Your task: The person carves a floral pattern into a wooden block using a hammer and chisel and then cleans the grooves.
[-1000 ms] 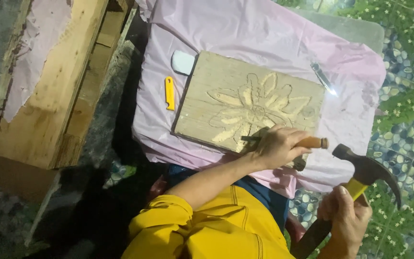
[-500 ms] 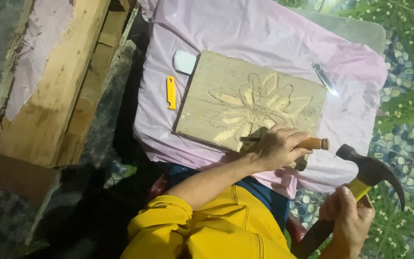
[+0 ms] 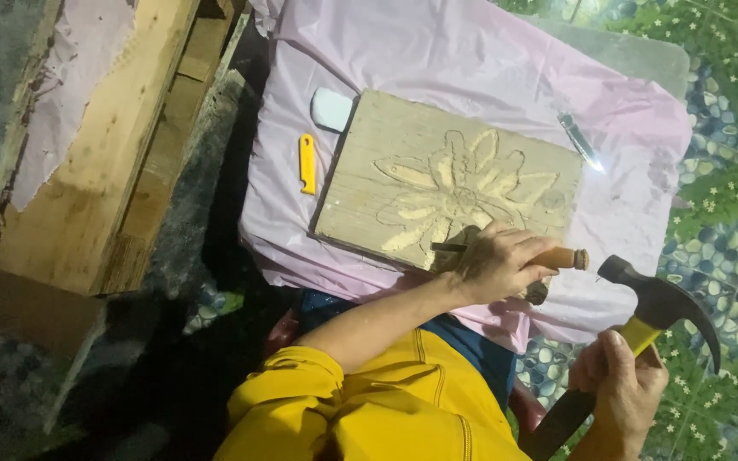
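A pale wooden board (image 3: 403,171) with a flower carved into it lies on a pink cloth (image 3: 471,60). My left hand (image 3: 493,260) grips a wood-handled chisel (image 3: 561,258), with the blade laid at the flower's lower edge near the board's front side. My right hand (image 3: 621,388) holds a hammer (image 3: 668,303) by its yellow and black handle. The black claw head hangs just right of the chisel's butt, not touching it. A yellow sleeve covers my left upper arm.
On the cloth lie a yellow utility knife (image 3: 307,162) and a small white block (image 3: 332,108) left of the board, and a thin metal tool (image 3: 580,141) to its right. Rough wooden planks (image 3: 104,154) stand at the left. A pebble and leaf patterned floor (image 3: 728,213) is on the right.
The hammer head has drifted slightly to the right. My left hand and the chisel stay in place on the board.
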